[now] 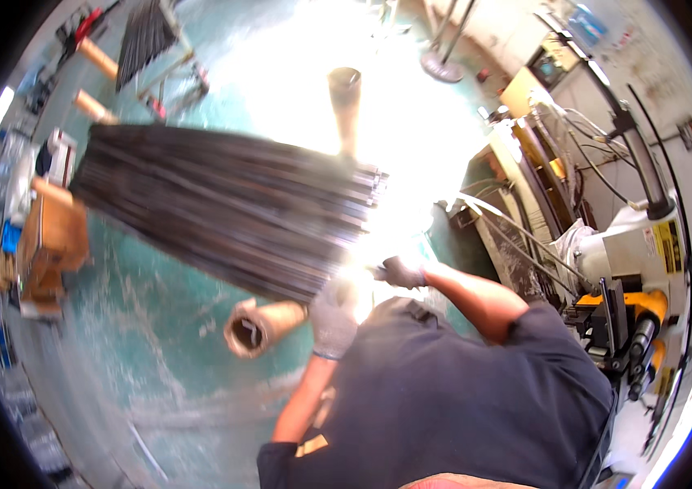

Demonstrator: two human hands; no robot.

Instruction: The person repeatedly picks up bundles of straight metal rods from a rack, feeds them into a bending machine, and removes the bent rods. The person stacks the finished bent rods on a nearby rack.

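Note:
A broad stack of long, dark, narrow bars [223, 204] stretches from the far left to just in front of me, smeared by motion. At its near end is my left hand [335, 318] in a grey glove; bright glare washes out its fingers. Beside it my right hand [403, 272], in a darker glove, is curled closed, with a small dark shape at its fingertips that I cannot make out. Cardboard tubes show at the stack's edges: one tube [268, 326] sticks out beside my left hand, another tube [346, 106] on the far side.
To my right stands a machine [631, 253] with a post, hoses and a yellow-and-black tool [647, 310]. Cardboard boxes [52, 236] line the left. Farther off, more dark bars [146, 41] rest on a stand. Strong sunlight whitens part of the green floor [150, 342].

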